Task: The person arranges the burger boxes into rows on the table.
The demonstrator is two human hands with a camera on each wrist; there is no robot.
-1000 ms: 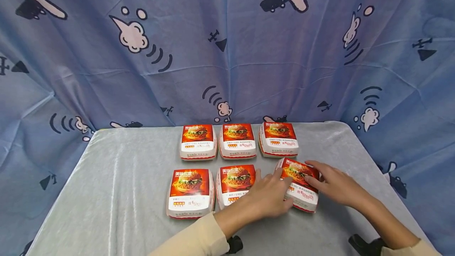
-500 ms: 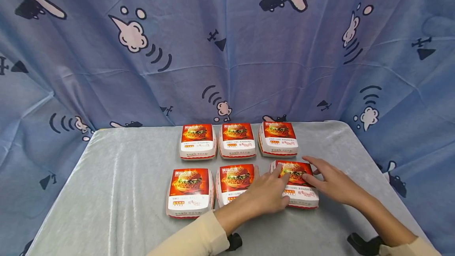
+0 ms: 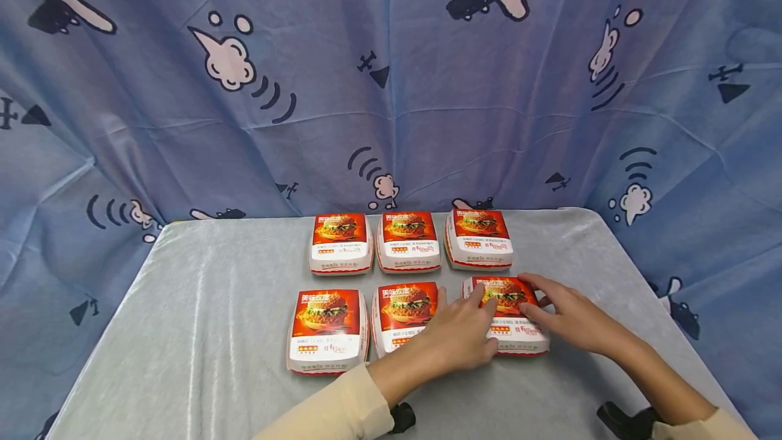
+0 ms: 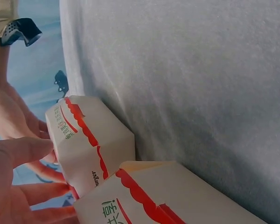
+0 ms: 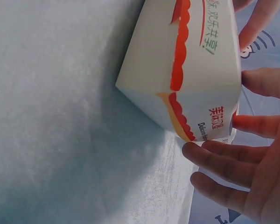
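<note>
At the front right, a burger box (image 3: 519,341) lies flat with its red burger picture facing up. My left hand (image 3: 461,335) reaches over its left edge, fingertips on the lid. One finger of that hand sits at the right edge of the front middle burger box (image 3: 405,307), which the forearm partly covers. From the other side my right hand (image 3: 574,314) touches the lid and right side of the front right box. In the right wrist view, its fairly straight fingers (image 5: 219,158) meet the side wall and top edge of the box (image 5: 196,60).
Another burger box (image 3: 324,328) stands at the front left. Behind, three more form a row: left (image 3: 340,243), middle (image 3: 408,243) and right (image 3: 478,242). All rest on a grey cloth-covered table (image 3: 165,331) before a blue patterned curtain (image 3: 330,148).
The front right box, slanted a second ago, has turned and shifted slightly left, so it now lies nearly square with its neighbours. Both hands stayed at its sides.
</note>
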